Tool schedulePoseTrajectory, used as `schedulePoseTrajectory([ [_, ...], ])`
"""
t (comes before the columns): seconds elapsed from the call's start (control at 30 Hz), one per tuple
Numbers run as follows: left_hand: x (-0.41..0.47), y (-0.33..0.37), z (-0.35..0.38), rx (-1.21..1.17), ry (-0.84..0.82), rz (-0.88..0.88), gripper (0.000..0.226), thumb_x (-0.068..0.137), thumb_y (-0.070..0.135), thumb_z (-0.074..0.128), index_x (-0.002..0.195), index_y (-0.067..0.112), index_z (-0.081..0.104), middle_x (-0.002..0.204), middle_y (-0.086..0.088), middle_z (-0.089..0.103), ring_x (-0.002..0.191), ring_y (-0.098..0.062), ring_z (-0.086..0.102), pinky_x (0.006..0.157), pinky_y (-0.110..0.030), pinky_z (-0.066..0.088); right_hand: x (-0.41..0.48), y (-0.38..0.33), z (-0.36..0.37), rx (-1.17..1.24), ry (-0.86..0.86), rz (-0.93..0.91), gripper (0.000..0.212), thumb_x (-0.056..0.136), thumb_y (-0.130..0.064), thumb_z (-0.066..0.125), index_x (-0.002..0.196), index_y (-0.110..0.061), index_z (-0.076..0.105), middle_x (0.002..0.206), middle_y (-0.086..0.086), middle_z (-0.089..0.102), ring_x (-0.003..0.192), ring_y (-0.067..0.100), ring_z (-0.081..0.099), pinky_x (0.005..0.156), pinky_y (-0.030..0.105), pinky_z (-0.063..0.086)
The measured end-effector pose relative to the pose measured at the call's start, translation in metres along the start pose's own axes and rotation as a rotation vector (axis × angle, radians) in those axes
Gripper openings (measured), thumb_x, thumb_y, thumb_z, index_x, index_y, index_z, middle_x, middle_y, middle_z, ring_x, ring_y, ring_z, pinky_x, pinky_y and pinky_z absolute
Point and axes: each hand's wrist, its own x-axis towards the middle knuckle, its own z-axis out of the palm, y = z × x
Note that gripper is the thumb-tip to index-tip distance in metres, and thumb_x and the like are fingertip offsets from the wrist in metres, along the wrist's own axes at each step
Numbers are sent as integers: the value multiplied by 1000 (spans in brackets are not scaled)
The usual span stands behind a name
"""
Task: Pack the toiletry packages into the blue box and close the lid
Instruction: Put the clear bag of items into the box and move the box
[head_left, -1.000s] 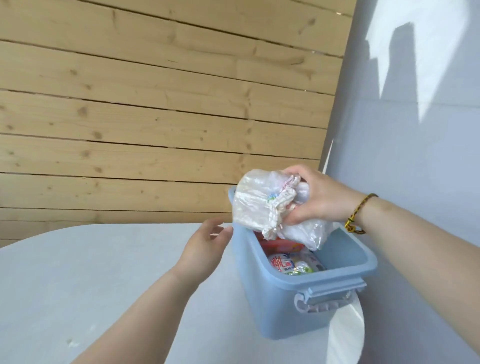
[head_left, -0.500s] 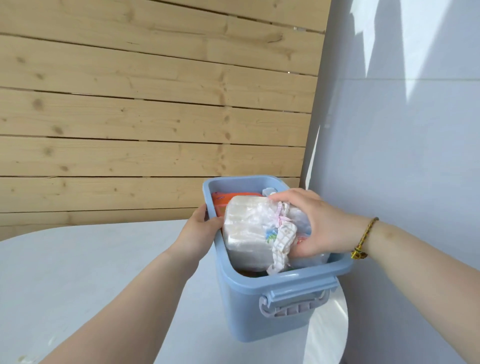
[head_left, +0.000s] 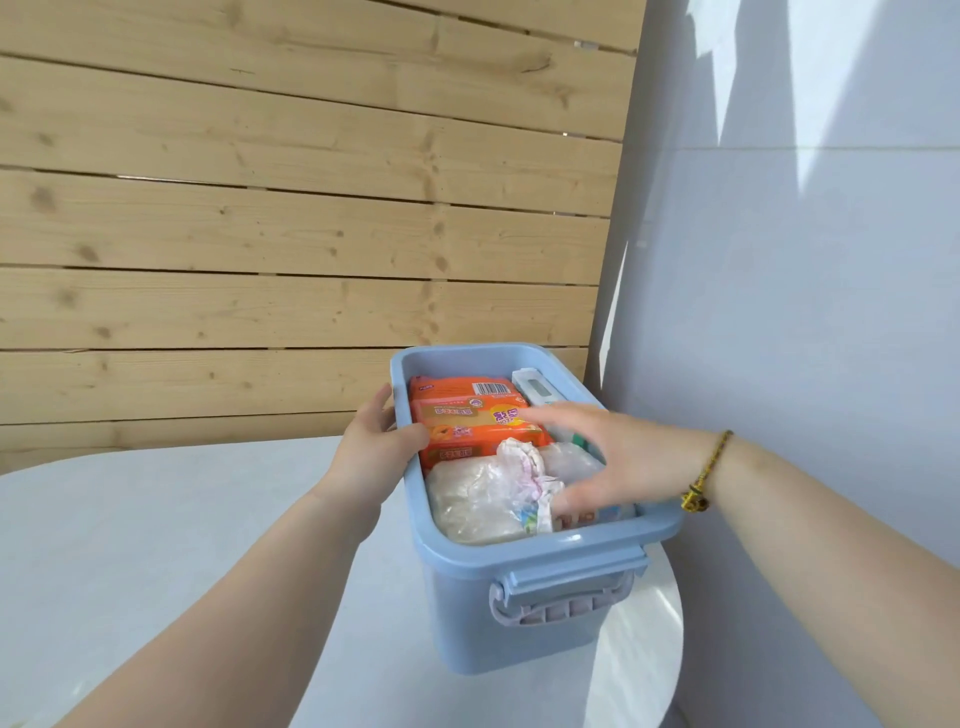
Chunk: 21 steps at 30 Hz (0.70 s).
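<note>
Inside blue box (head_left: 545, 558) | clear package (head_left: 472, 499) lies crosswise (knot (head_left: 522, 465) up)

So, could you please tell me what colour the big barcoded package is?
The package is orange, clearest in the head view.

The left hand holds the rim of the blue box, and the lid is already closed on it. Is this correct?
The left hand does hold the rim of the blue box, but no lid is on it: the head view shows it open, an orange package and a clear bag visible inside.
</note>
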Motion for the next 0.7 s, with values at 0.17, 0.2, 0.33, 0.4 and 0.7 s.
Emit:
schedulePoseTrajectory([
  [0.17,0,-2,0,-37,-7,33,62,81,-4,45,137,18,27,89,12,58,80,-9,56,62,-25,43,-18,23,17,162,323,429,57,89,-17,52,141,-10,29,149,13,32,134,24,35,105,30,32],
  [0.2,1,-3,0,-48,-9,36,63,81,-4,45,137,18,27,90,13,57,81,-9,56,63,-25,43,-17,26,20,228,311,455,45,88,-11,51,132,-7,41,137,16,48,120,26,49,93,29,40],
  [0.33,-2,-4,1,-80,-11,43,61,82,-4,44,136,18,28,107,1,60,89,-21,58,72,-32,45,-14,27,21,321,344,444,24,84,2,48,105,-7,58,99,12,59,89,24,55,74,24,39],
  [0.4,-3,-5,-1,-77,10,41,63,82,-4,44,138,17,25,118,-5,55,94,-22,55,71,-29,45,-12,26,19,333,331,423,27,84,2,49,108,-8,58,100,12,60,89,22,53,75,25,39],
  [0.7,-52,-27,-26,328,416,118,64,80,30,50,136,36,21,149,-4,24,137,-20,20,116,-44,1,48,-4,0,261,75,174,44,87,1,50,130,-13,50,129,16,58,118,34,54,104,43,42],
])
